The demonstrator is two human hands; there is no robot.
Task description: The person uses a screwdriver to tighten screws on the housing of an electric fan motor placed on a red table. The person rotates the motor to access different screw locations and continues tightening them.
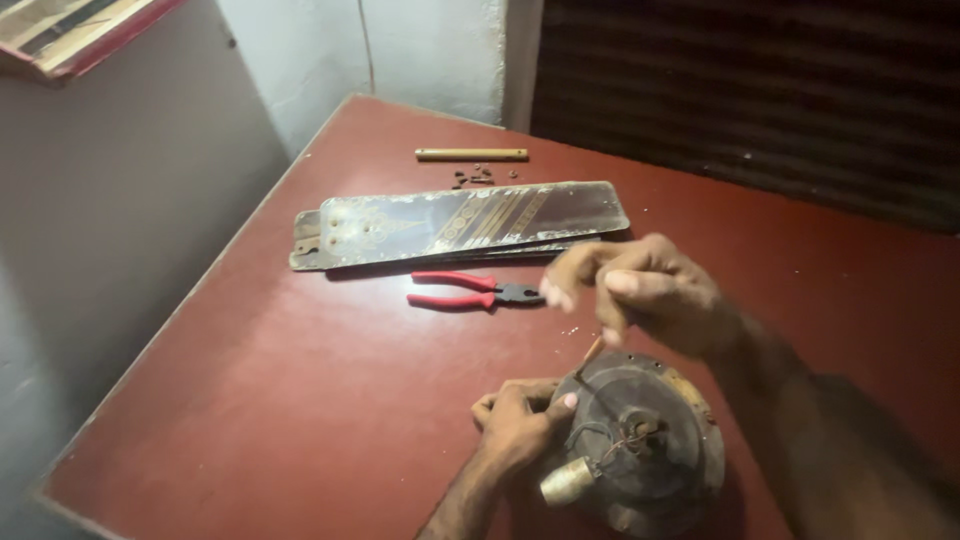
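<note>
Red-brown bench [300, 400] beside a pale wall, fan motor [645, 445] near its front edge.
Left hand [515, 425] curls closed against the motor's rim; right hand [640, 290], above, pinches a thin tool [590, 357] angled onto it.

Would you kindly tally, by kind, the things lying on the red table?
Round fan motor housing, steadied by the left hand: 1
Thin tool in the right hand: 1
Red-handled pliers: 1
Stacked fan blades, exact number unclear: at least 2
Brass-coloured rod: 1
Small dark screws: a cluster, too small to count
Total, screws aside: at least 6
</note>
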